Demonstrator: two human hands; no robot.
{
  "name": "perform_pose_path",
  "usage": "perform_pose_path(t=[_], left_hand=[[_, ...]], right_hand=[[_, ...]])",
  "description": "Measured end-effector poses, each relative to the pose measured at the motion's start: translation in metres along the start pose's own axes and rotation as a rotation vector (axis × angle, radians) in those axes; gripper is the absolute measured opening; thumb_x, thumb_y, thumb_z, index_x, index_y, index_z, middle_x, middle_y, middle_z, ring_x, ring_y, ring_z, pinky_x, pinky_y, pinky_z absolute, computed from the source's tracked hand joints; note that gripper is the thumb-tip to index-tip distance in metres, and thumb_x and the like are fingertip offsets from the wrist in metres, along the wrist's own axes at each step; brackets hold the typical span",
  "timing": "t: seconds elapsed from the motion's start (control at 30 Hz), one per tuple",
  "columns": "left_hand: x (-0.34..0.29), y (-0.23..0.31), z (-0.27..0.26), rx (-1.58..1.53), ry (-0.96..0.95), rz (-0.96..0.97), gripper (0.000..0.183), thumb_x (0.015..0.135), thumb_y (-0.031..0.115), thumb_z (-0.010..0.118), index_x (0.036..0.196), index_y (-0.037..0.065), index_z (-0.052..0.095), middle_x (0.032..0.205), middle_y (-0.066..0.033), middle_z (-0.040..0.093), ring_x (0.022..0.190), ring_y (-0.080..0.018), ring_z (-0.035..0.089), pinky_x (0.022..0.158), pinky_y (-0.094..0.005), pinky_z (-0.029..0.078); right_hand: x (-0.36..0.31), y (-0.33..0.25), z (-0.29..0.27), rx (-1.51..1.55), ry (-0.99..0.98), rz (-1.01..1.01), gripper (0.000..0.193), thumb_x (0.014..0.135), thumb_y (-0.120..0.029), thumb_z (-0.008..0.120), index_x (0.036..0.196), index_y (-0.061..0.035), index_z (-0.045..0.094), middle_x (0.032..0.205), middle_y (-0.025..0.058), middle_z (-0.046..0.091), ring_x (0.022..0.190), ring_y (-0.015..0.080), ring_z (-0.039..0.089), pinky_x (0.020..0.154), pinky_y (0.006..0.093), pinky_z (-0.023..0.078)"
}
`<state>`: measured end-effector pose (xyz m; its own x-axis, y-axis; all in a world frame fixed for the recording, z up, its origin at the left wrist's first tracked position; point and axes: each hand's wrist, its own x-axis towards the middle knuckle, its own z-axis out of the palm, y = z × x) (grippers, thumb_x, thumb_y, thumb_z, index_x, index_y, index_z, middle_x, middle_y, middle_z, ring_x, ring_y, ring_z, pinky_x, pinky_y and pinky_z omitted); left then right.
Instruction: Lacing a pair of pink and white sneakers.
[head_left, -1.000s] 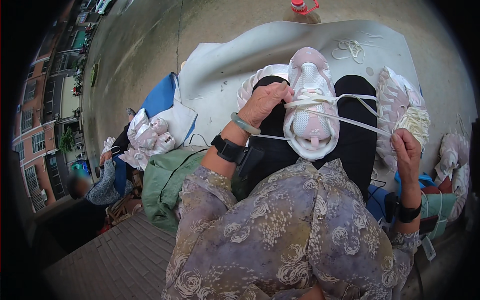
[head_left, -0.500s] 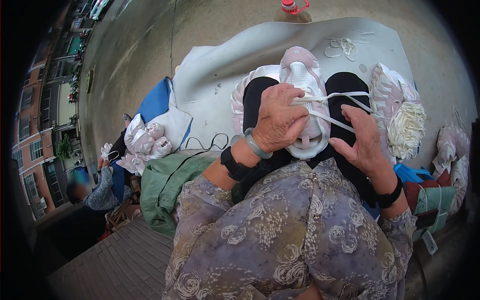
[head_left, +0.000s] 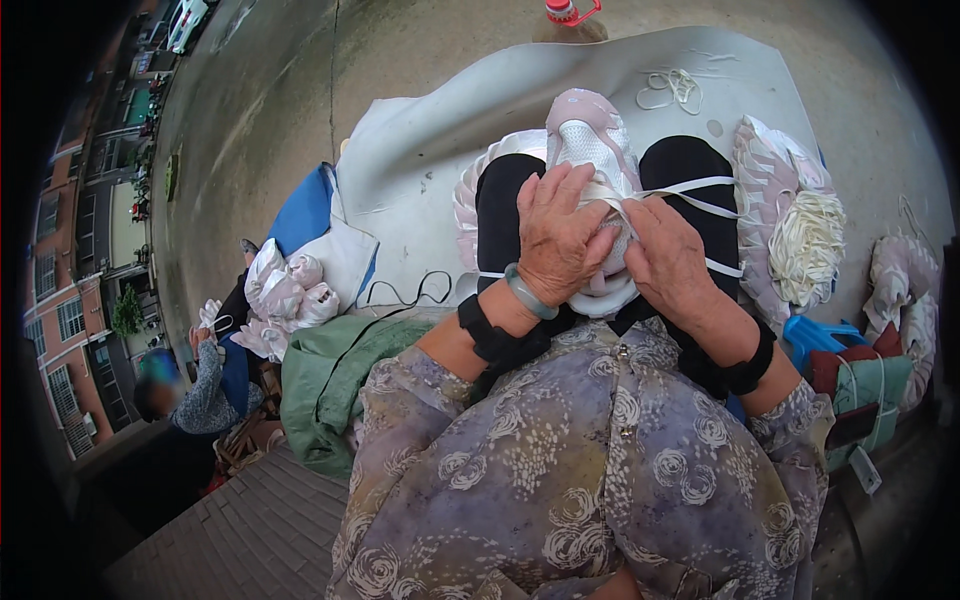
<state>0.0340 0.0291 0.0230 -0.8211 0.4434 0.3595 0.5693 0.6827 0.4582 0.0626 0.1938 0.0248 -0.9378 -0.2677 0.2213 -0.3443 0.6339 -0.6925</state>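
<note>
A pink and white sneaker [head_left: 594, 140] rests between my black-clad knees, toe pointing away. My left hand [head_left: 562, 235] lies over the shoe's left side, its fingers bent around the white shoelace [head_left: 700, 185] at the eyelets. From the other side, my right hand [head_left: 668, 250] meets it, thumb and forefinger pinched on the lace above the tongue. One free stretch of lace runs over my right knee, and another shows lower down beside it. Both fingertips partly hide the lacing.
A pile of pink-white sneakers [head_left: 775, 190] with a bundle of cream laces [head_left: 808, 250] lies right on a pale sheet [head_left: 420, 150]. Wrapped shoes [head_left: 285, 290] lie left, near a green cloth [head_left: 325, 375]. A seated person [head_left: 205, 385] works farther left. A red-capped jug [head_left: 568, 22] stands ahead.
My right hand has moved left from beside the shoe onto the lacing, its spread fingers now closed on the lace. My left hand stays on the shoe.
</note>
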Motion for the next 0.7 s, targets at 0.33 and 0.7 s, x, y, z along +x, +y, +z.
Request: perform_pose_path(t=[0.33,0.7], left_hand=[[0.018,0.013,-0.007,0.051,-0.015,0.136,0.008,0.066,0.009,0.061,0.073,0.005,0.059,0.116,-0.0139,0.053,0.111,-0.0331,0.047,0.095,-0.0471,0.028],[-0.113,-0.12,-0.131,0.633,-0.029,-0.359,0.007,0.068,0.004,0.057,0.073,0.002,0.052,0.12,-0.0162,0.049,0.111,-0.0352,0.043,0.093,-0.048,0.029]], right_hand=[[-0.009,0.002,0.003,0.205,0.131,0.114,0.045,0.067,-0.003,0.055,0.112,0.0007,0.047,0.087,0.0158,0.055,0.078,0.031,0.057,0.069,0.0375,0.047],[-0.018,0.018,-0.001,0.384,0.037,0.368,0.062,0.068,-0.008,0.064,0.124,0.0004,0.038,0.09,0.0083,0.059,0.072,0.0124,0.053,0.059,0.0222,0.045]])
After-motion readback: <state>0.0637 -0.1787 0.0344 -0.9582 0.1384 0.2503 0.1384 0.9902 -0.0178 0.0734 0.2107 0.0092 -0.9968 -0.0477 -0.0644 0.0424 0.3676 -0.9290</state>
